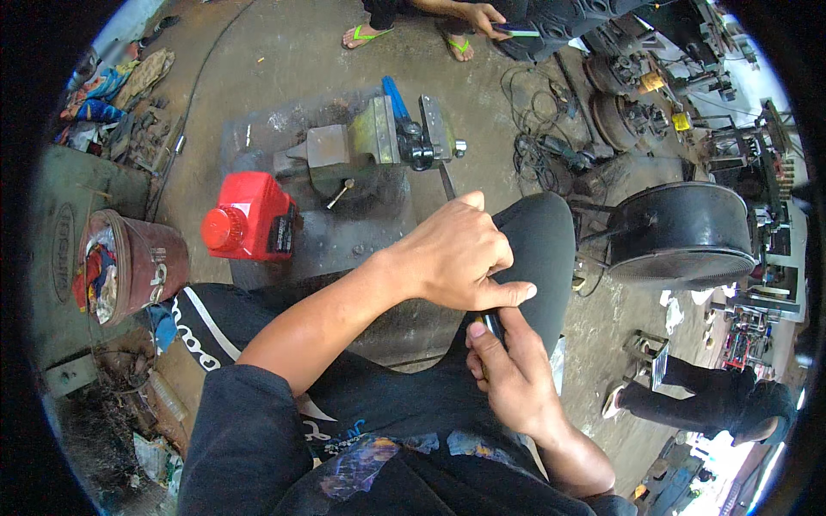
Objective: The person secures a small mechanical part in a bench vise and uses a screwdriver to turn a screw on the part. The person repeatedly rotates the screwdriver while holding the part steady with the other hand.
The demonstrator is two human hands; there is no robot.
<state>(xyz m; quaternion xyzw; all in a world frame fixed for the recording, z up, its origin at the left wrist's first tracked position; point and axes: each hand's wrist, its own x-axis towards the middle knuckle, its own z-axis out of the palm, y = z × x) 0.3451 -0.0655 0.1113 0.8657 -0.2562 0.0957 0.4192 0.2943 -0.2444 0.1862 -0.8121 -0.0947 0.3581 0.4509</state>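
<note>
- Two other people with me here: one person [714,400] off to my right, one person [383,13] across the top, in two green-strapped sandals.
- One dark plate [370,228] on the floor, right ahead of me.
- One big black drum [680,228], out past my right knee.
- One reddish bucket [159,262] on my left, cloths bundled in its mouth.
- One vise [327,146], up on that plate, and there's one blue-handled tool [394,96] with its black part between the jaws.
- One red bottle [267,215], red cap, near the vise on its left.
- Two hands, mine, close together above my lap! Left hand [460,249]: back up, fingers curled under, thumb stretched toward the right; what those fingers press on is hidden, I can't tell.
- Right hand [516,374]: closed, thumb laid along it, wrapped round one dark handle [492,324], which sits just under my left thumb, between the two hands.
- One thin metal strip [446,182], showing beyond my left knuckles, near the vise; my hand covers any join with the handle.
</note>
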